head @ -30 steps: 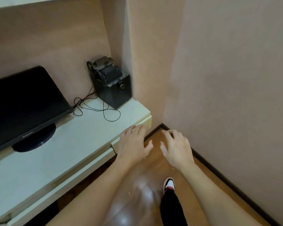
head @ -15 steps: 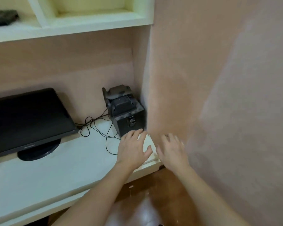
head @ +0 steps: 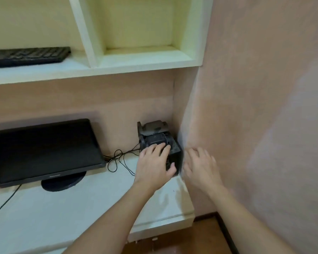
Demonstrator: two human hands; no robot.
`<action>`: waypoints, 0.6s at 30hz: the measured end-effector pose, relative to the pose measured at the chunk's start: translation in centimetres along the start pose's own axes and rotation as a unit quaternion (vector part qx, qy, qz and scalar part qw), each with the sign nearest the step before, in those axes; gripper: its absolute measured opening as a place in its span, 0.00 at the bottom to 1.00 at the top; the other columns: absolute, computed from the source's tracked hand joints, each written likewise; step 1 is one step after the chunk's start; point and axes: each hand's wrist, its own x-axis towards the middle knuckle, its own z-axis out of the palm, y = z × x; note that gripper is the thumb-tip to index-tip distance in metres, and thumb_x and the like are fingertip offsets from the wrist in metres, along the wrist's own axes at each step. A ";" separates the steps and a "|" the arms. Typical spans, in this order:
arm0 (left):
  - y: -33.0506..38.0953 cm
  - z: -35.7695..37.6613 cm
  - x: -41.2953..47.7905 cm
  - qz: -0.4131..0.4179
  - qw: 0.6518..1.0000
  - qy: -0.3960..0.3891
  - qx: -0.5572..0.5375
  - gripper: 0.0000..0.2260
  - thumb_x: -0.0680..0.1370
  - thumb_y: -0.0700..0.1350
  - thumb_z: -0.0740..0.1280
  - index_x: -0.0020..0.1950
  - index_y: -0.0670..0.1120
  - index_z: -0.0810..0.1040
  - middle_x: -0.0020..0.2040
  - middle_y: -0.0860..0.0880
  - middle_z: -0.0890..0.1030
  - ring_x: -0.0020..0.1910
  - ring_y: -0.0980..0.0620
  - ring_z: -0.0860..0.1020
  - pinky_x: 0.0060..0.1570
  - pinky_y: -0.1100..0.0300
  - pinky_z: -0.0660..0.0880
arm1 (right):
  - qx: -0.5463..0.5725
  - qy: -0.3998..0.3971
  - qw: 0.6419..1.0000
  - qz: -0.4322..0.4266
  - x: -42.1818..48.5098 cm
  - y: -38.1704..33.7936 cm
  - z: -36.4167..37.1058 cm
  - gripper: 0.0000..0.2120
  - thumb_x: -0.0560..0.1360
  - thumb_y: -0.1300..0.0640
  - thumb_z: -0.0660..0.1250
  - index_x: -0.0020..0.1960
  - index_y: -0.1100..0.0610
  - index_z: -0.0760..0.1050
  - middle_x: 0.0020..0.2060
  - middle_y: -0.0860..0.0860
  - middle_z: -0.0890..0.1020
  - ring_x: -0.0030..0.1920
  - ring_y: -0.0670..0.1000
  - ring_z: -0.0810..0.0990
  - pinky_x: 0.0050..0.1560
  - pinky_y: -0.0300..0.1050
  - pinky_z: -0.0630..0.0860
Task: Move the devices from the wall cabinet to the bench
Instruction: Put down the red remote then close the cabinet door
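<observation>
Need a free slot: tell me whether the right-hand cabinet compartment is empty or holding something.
Empty. The right-hand cabinet compartment shows only bare cream walls and floor; the keyboard lies in the compartment to its left.

Single head view, no second camera to overlap. Looks forward and down from standing height, close to the white bench [head: 77, 213], facing the corner under the wall cabinet [head: 145, 59]. Wide-angle; right edge blurred, likely motion.
</observation>
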 end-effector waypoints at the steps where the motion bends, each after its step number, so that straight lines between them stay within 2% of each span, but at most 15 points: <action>1: 0.0 -1.1 0.9 0.007 1.000 0.021 -0.003 0.26 0.74 0.58 0.62 0.68 0.48 0.78 0.67 0.49 0.80 0.65 0.46 0.77 0.64 0.48 0.74 | -0.005 0.020 1.000 0.001 1.1 0.0 -1.0 0.21 0.73 0.51 0.64 0.65 0.52 0.73 0.55 0.53 0.79 0.54 0.58 0.78 0.51 0.53 0.75; 5: 0.6 -5.8 4.5 0.070 0.993 0.089 0.009 0.26 0.75 0.58 0.62 0.68 0.47 0.78 0.67 0.48 0.80 0.66 0.45 0.76 0.65 0.48 0.74 | -0.013 0.110 0.994 -0.009 5.3 0.3 -6.0 0.21 0.72 0.50 0.66 0.65 0.53 0.74 0.54 0.55 0.79 0.53 0.60 0.78 0.54 0.55 0.75; 8: 1.6 -9.8 7.2 0.124 0.982 0.138 0.035 0.25 0.74 0.57 0.63 0.66 0.46 0.79 0.66 0.46 0.80 0.65 0.43 0.77 0.65 0.47 0.73 | -0.021 0.179 0.983 -0.021 7.9 0.1 -10.5 0.21 0.72 0.49 0.64 0.63 0.54 0.75 0.53 0.56 0.80 0.52 0.60 0.79 0.53 0.54 0.75; 12: 2.8 -16.1 10.6 0.146 0.964 0.217 0.053 0.25 0.73 0.56 0.65 0.66 0.45 0.79 0.65 0.46 0.81 0.64 0.43 0.77 0.63 0.47 0.74 | -0.027 0.234 0.971 -0.032 10.9 -0.3 -16.8 0.23 0.72 0.46 0.59 0.63 0.54 0.75 0.56 0.55 0.80 0.56 0.60 0.78 0.57 0.54 0.75; 18: 4.8 -25.4 13.9 0.171 0.927 0.329 0.056 0.25 0.71 0.55 0.66 0.65 0.46 0.79 0.64 0.46 0.82 0.63 0.42 0.79 0.60 0.47 0.76 | -0.029 0.373 0.924 -0.085 13.1 -1.2 -26.7 0.23 0.70 0.50 0.64 0.63 0.55 0.76 0.56 0.54 0.81 0.56 0.58 0.79 0.55 0.53 0.76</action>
